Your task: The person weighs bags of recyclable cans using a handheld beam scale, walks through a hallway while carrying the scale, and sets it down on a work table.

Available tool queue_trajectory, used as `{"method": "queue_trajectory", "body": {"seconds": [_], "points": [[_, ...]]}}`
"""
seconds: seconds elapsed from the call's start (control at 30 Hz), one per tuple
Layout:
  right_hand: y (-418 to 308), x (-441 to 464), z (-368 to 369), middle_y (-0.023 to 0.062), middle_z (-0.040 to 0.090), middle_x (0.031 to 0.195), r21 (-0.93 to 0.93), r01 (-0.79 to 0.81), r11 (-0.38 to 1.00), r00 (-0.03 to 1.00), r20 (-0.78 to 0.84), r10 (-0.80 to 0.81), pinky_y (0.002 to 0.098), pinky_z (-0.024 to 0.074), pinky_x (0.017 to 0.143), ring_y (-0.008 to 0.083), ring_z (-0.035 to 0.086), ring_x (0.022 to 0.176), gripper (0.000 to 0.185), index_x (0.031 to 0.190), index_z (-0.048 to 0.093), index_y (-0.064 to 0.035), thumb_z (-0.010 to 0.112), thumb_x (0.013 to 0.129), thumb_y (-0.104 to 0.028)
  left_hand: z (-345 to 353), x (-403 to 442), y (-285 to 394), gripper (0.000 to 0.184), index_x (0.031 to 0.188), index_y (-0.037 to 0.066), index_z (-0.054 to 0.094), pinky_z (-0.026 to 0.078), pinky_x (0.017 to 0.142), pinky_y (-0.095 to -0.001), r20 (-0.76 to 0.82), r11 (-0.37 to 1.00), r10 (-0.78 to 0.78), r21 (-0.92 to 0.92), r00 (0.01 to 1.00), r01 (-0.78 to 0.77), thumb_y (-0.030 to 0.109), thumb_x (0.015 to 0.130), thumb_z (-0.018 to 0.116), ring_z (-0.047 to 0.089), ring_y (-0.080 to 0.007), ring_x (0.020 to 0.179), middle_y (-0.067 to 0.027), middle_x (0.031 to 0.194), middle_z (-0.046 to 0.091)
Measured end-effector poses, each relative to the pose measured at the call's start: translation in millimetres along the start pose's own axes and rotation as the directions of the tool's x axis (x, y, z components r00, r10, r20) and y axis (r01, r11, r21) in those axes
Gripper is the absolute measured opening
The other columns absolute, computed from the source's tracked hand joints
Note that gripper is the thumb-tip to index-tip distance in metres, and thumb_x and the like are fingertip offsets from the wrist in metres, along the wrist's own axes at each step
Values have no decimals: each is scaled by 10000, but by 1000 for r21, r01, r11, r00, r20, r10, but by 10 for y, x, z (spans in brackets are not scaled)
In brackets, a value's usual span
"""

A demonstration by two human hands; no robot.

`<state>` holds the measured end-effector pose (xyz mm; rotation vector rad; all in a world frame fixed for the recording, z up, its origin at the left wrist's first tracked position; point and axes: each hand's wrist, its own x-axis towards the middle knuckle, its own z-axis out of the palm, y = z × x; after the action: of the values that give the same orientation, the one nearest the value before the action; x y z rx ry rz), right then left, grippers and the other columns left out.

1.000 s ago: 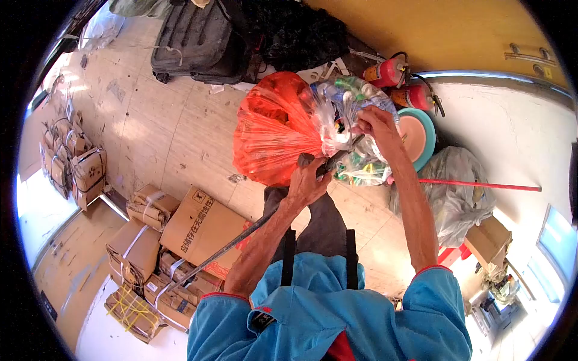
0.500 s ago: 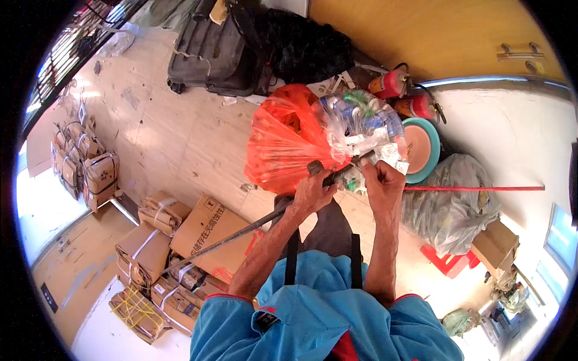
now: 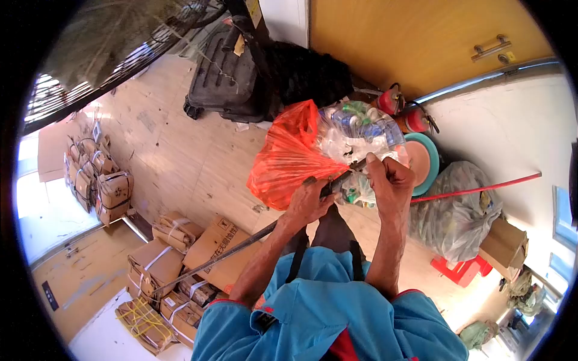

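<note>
A long dark tapering rod, which looks like a steelyard (image 3: 241, 243), slants from the lower left up to the thick end between my hands. My left hand (image 3: 308, 204) is closed around it near that end. My right hand (image 3: 391, 180) is closed, thumb and fingers pinching at the rod's tip; the exact grip is partly hidden. Just beyond the hands, an orange-red plastic bag (image 3: 280, 165) is drawn taut toward the tip. A clear bag of bottles (image 3: 361, 127) touches its right side. Whether the clear bag hangs too, I cannot tell.
Flattened, tied cardboard (image 3: 220, 253) lies at lower left. A teal-rimmed basin (image 3: 435, 157), fire extinguishers (image 3: 416, 122), a red pole (image 3: 481, 188), a grey bag (image 3: 454, 216) and a red plastic item (image 3: 460, 271) are at right. A black suitcase (image 3: 226, 78) stands behind.
The whole view has tilted and shifted slightly. The orange-red bag looks more gathered, with its upper edge standing up. Both hands keep their grip near the rod's thick end.
</note>
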<state>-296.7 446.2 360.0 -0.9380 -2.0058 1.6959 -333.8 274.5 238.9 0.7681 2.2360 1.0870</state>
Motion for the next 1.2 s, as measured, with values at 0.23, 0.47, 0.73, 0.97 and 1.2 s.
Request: {"method": "queue_trajectory", "body": {"seconds": [0.23,0.47,0.73,0.97,1.2], "points": [[-320,-151,-7,-67,325,521,82,37,996,999,-1,-37,260,193,456,30,268,528,469,535,366,-61,675,873,-163,-238,-150,149,351,1071,8,596,486,690,-470,-39,996,87,15,995,-86,194,792,702,617,-429,838,-223,892,641],[-684,-287,-18,-55,389,493,139,132,981,991,-11,-132,252,217,446,28,309,496,467,517,393,-66,689,865,-161,-417,-318,358,329,1061,-7,591,478,692,-472,-48,998,68,9,996,-68,185,813,691,607,-436,858,-239,902,634],[-942,-355,-12,-21,432,484,259,132,957,991,-39,-126,246,339,456,56,362,436,399,532,489,-69,713,853,-148,-678,-487,668,297,1017,-23,589,464,647,-438,-65,994,83,-71,994,-87,181,826,690,604,-415,773,-228,831,615],[-1204,-404,-14,-11,426,480,324,170,931,985,-18,-173,245,338,448,66,357,420,374,552,514,-54,711,857,-147,-869,-580,795,288,955,-27,586,464,626,-412,-35,996,74,-55,997,-76,201,826,707,623,-312,698,-192,774,616],[-1455,-388,-149,-9,431,475,364,189,912,965,103,-242,236,329,424,58,374,418,384,546,497,-56,709,859,-124,-1140,-675,955,297,990,-26,587,477,636,-363,34,996,92,0,995,-92,189,823,705,620,-236,707,-159,796,617]]}}
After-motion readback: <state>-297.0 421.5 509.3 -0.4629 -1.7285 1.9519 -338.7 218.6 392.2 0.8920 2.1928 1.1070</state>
